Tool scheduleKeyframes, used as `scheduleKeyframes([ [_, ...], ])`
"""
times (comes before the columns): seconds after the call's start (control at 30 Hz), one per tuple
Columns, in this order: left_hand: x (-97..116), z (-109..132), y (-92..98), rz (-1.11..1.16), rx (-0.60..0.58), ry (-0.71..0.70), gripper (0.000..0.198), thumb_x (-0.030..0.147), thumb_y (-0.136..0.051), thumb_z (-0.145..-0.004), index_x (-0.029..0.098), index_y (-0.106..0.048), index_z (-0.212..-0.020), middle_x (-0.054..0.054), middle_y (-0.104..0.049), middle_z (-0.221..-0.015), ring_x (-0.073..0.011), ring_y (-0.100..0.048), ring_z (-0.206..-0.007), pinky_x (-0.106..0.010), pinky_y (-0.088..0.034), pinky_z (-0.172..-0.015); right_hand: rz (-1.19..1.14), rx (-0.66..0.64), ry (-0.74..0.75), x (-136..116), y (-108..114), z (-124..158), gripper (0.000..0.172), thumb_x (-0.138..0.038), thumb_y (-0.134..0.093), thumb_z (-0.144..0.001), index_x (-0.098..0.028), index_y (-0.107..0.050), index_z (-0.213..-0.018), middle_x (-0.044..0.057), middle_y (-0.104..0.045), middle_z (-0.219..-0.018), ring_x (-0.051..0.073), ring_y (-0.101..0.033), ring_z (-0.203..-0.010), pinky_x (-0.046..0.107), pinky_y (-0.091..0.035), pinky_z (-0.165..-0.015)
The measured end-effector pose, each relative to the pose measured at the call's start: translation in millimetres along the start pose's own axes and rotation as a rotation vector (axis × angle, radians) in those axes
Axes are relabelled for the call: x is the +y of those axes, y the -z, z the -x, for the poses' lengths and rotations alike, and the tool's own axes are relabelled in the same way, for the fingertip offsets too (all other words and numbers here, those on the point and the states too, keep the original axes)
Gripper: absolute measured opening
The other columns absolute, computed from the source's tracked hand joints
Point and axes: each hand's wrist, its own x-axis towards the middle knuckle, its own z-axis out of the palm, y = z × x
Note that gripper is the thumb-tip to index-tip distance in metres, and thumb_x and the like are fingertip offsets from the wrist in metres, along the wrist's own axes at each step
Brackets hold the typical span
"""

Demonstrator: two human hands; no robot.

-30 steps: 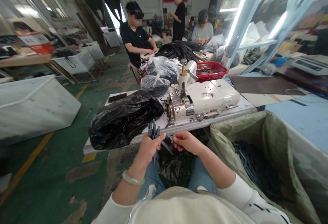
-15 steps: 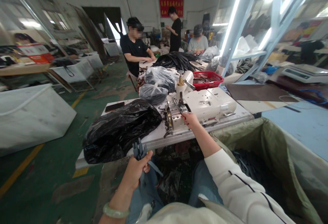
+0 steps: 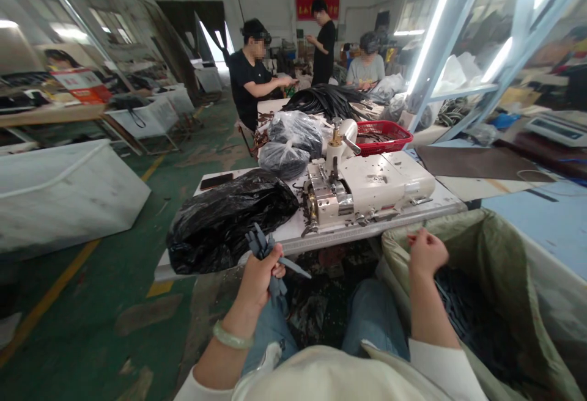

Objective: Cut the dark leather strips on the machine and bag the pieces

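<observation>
The left hand [image 3: 261, 272] clenches a bundle of dark grey strips [image 3: 260, 245] left of a green woven sack [image 3: 463, 230]; the curled right hand [image 3: 426, 253] above the sack shows no clear hold; the next strip seems to want drawing out.

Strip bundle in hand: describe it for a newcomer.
From the white sewing machine on the table, look toward the near edge, by the black plastic bag. The left hand holds a bunch of dark grey strips there, unlike the loose ones in the green sack.
</observation>
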Motion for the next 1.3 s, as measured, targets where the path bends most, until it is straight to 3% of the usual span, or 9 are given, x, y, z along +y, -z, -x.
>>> scheduleKeyframes([
  [0.1, 4, 0, -11.6, 0.052, -0.065, -0.013, 0.044, 0.045, -0.085, -0.056, 0.014, -0.055, -0.060, 0.009, -0.036, -0.040, -0.0022, -0.032, -0.036, -0.018, -0.027, -0.040, 0.391, 0.374, 0.107, 45, 68, -17, 0.069, -0.045, -0.059, -0.074, 0.004, -0.054, -0.122, 0.036, -0.054, -0.121, 0.046, -0.050, -0.113, 0.055, -0.039, -0.090],
  [0.17, 3, -1, -20.7, 0.078, -0.121, -0.015, 0.043, 0.046, -0.084, -0.058, 0.014, -0.055, -0.060, 0.009, -0.036, -0.040, -0.0023, -0.031, -0.037, -0.019, -0.027, -0.041, 0.380, 0.288, 0.142, 43, 88, -9, 0.072, -0.047, -0.061, -0.074, 0.004, -0.054, -0.124, 0.036, -0.053, -0.124, 0.047, -0.048, -0.117, 0.057, -0.037, -0.094],
  [0.37, -13, 2, -45.1, 0.044, -0.154, -0.101, 0.040, 0.042, -0.084, -0.060, 0.015, -0.055, -0.066, 0.010, -0.040, -0.045, -0.0029, -0.033, -0.038, -0.019, -0.029, -0.041, -0.508, -1.108, -0.165, -51, 41, 111, 0.053, -0.060, -0.057, -0.081, -0.015, -0.065, -0.107, 0.012, -0.069, -0.089, 0.019, -0.065, -0.073, 0.029, -0.051, -0.062],
  [0.47, -17, 8, -44.2, -0.047, -0.182, -0.143, 0.038, 0.042, -0.081, -0.064, 0.015, -0.055, -0.069, 0.009, -0.041, -0.046, -0.0044, -0.037, -0.039, -0.020, -0.031, -0.042, -0.603, -1.366, -0.218, -77, 11, 166, 0.041, -0.054, -0.065, -0.079, -0.014, -0.068, -0.089, 0.000, -0.058, -0.060, 0.006, -0.043, -0.043, 0.017, -0.029, -0.039],
  [0.57, -13, 13, -32.7, -0.016, -0.211, -0.112, 0.043, 0.053, -0.074, -0.069, 0.014, -0.058, -0.072, 0.008, -0.042, -0.045, -0.0044, -0.037, -0.039, -0.020, -0.029, -0.041, -0.635, -1.327, -0.200, -82, -2, 181, 0.035, -0.048, -0.072, -0.075, -0.013, -0.066, -0.072, -0.006, -0.045, -0.047, 0.002, -0.025, -0.038, 0.018, -0.014, -0.037],
  [0.83, 3, 17, -5.4, -0.039, -0.139, -0.015, 0.034, 0.035, -0.082, -0.063, 0.014, -0.056, -0.072, 0.010, -0.038, -0.043, -0.0020, -0.030, -0.037, -0.016, -0.025, -0.040, -0.445, -1.233, 0.066, -80, -7, 163, 0.031, -0.043, -0.067, -0.080, -0.015, -0.067, -0.067, -0.004, -0.049, -0.046, 0.005, -0.034, -0.037, 0.019, -0.023, -0.036],
  [1.0, -1, 15, -4.6, -0.094, -0.151, -0.049, 0.033, 0.038, -0.080, -0.066, 0.013, -0.060, -0.075, 0.009, -0.039, -0.043, -0.0028, -0.032, -0.038, -0.017, -0.026, -0.040, -0.417, -0.854, 0.674, -75, -4, 163, 0.015, -0.027, -0.062, -0.084, -0.021, -0.076, -0.089, 0.004, -0.071, -0.072, 0.014, -0.062, -0.057, 0.024, -0.051, -0.053],
  [1.13, -1, 14, -6.5, -0.114, -0.184, 0.033, 0.034, 0.040, -0.079, -0.067, 0.010, -0.066, -0.077, 0.007, -0.044, -0.044, -0.0023, -0.033, -0.038, -0.018, -0.027, -0.040, -0.431, -0.635, 1.126, -67, 3, 157, 0.032, -0.013, -0.058, -0.086, -0.028, -0.072, -0.110, 0.006, -0.074, -0.093, 0.016, -0.069, -0.078, 0.027, -0.056, -0.069],
  [1.3, -2, 15, -9.4, -0.081, -0.176, -0.043, 0.027, 0.031, -0.081, -0.064, 0.013, -0.062, -0.072, 0.005, -0.050, -0.046, -0.0026, -0.034, -0.037, -0.018, -0.027, -0.040, -0.504, -0.721, 0.909, -65, -1, 163, 0.034, -0.015, -0.063, -0.083, -0.031, -0.071, -0.112, 0.004, -0.074, -0.095, 0.018, -0.070, -0.083, 0.028, -0.057, -0.073],
])
